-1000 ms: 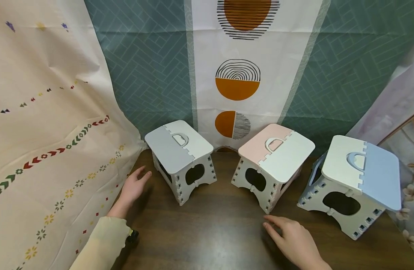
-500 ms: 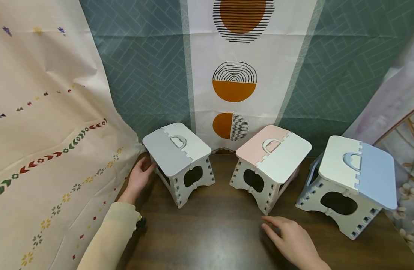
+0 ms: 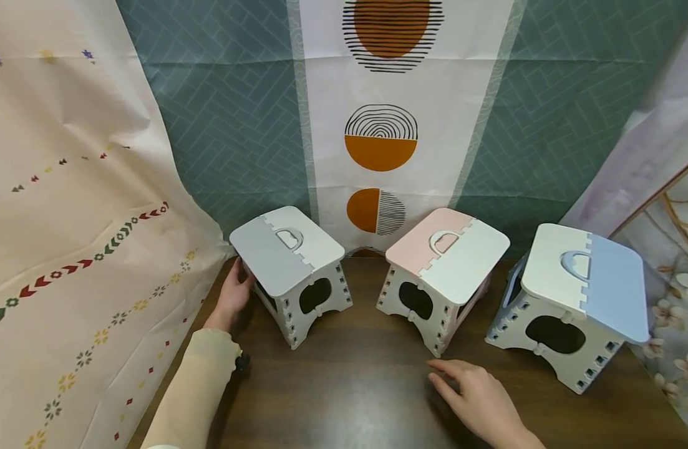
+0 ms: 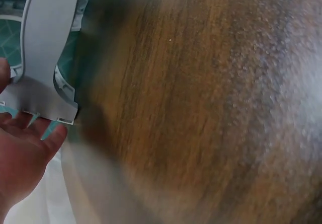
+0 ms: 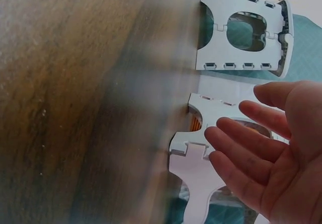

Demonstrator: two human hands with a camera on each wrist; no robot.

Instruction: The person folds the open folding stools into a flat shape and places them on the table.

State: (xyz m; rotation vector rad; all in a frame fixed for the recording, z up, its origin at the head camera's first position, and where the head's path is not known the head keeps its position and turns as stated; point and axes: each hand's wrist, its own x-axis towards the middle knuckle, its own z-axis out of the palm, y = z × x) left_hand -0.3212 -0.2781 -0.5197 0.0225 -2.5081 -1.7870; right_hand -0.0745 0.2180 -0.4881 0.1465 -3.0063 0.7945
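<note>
A grey-and-white folding step stool (image 3: 265, 252) stands at the left on its legs. My left hand (image 3: 233, 299) is at its left side, under the edge of the top. In the left wrist view, my fingers curl behind the grey leg panel (image 4: 48, 32), with the thumb at its other edge. A pink-and-white folding stool (image 3: 422, 240) stands in the middle. My right hand (image 3: 484, 399) hovers loosely over the table in front of it, fingers relaxed and holding nothing. In the right wrist view, this hand (image 5: 276, 153) overlaps the pink stool.
To the right stands a blue-and-white folding stool (image 3: 615, 284). All three stools rest on a dark brown wooden table (image 3: 344, 374). A patterned green-and-white cloth (image 3: 231, 125) hangs behind them, a cream cloth (image 3: 68, 249) at the left, and a floral cloth (image 3: 669, 312) at the right.
My left hand has moved forward and right, from beside the grey-and-white stool to its side, and takes hold of it. The view has shifted slightly. My right hand stays about where it was.
</note>
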